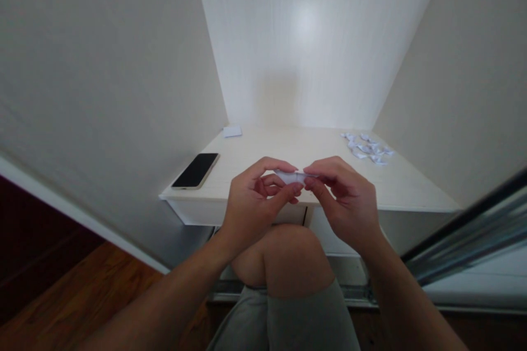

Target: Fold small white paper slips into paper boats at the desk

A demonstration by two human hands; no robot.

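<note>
In the head view, the left hand [256, 197] is pinching one end of a white paper [291, 177] while the right hand [349, 194] is pinching the other, both using thumb and fingers near the desk's [280, 145] front edge. A phone [195, 170] is lying at the desk's left, a white pad [233, 131] is resting behind it, and twisted scraps [363, 148] are lying grouped at the right.

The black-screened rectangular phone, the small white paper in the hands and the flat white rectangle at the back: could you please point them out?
Black-screened rectangular phone [196, 170], head view: middle of its screen.
Small white paper [289, 177], head view: its left part.
Flat white rectangle [233, 131], head view: middle of its top.
</note>
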